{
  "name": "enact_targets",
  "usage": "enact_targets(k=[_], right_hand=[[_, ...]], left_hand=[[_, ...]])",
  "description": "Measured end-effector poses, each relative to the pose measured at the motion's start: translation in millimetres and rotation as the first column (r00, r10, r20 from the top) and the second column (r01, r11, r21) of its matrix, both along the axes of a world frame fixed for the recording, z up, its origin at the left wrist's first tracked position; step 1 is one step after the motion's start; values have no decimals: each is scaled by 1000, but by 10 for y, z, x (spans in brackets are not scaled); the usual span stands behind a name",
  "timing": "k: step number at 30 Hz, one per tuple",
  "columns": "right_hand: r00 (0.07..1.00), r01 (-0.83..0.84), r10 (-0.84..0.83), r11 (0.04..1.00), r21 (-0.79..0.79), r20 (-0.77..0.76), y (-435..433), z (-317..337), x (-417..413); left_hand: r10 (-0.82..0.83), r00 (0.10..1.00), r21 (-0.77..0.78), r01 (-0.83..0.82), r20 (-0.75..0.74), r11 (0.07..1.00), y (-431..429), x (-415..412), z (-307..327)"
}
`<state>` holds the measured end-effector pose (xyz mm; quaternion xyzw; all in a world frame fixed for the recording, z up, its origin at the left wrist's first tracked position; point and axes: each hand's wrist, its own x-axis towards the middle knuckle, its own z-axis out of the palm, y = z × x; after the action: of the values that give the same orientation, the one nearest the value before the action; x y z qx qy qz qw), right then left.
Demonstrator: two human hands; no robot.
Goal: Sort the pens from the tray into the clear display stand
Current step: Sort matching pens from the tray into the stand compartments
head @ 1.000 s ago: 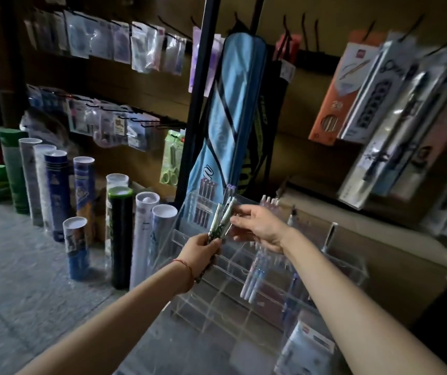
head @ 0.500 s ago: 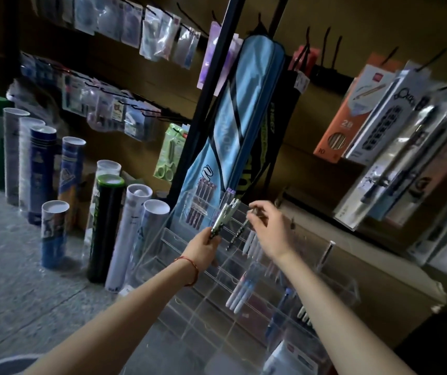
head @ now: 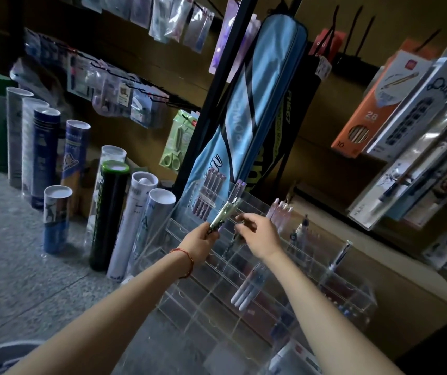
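Pens (head: 221, 216) are sitting clutched in left grip (head: 200, 243); right grip (head: 260, 236) is pinching single pen (head: 232, 239), probably needing straight drop into six-o'clock stand (head: 203, 299) slot.

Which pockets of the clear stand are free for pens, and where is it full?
The lower left pockets of the clear stand, below the left hand and left of the white pens, look bare. The top row is crowded with purple pens and pink pens.

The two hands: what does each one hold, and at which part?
The left hand grips a bundle of pens by its lower end. The right hand pinches one dark pen near its top end, above the clear display stand.
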<state>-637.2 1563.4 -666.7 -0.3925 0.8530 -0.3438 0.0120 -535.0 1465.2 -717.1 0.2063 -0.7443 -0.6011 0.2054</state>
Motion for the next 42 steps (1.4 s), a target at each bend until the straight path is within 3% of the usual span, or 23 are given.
enact_targets(k=[8,13,15,17,21,24,28,33,38,42], right_hand=[[996,32,-13,975,219,-90,47,-263,46],[997,57,-37,930,364,-62,35,-211,49],[995,22,-45,965,263,84,-7,-120,60],[970,3,-14,999,44,242,-47,41,74],[885,-33,148,966,-256,442,-59,406,118],[802,-39,242,933,-357,546,-68,475,212],[791,18,224,922,-387,570,-120,408,246],[786,108,170,909,-403,594,-170,393,240],[863,185,60,887,-423,502,-224,410,216],[913,280,-106,864,-418,393,-230,430,233]], left_hand=[[3,1000,-25,-2,20,1000,5,26,-1],[-24,999,-24,25,39,999,13,63,13],[29,1000,-117,-28,10,993,41,73,35],[123,990,-161,-133,-73,978,69,66,63],[118,979,76,-106,-168,991,97,106,172],[62,982,141,-36,-180,989,84,166,201],[55,984,159,-28,-168,987,41,206,182],[232,960,133,-213,-154,968,35,160,114],[300,946,-220,-320,-121,921,51,107,103],[224,965,-277,-254,-137,927,44,58,87]])
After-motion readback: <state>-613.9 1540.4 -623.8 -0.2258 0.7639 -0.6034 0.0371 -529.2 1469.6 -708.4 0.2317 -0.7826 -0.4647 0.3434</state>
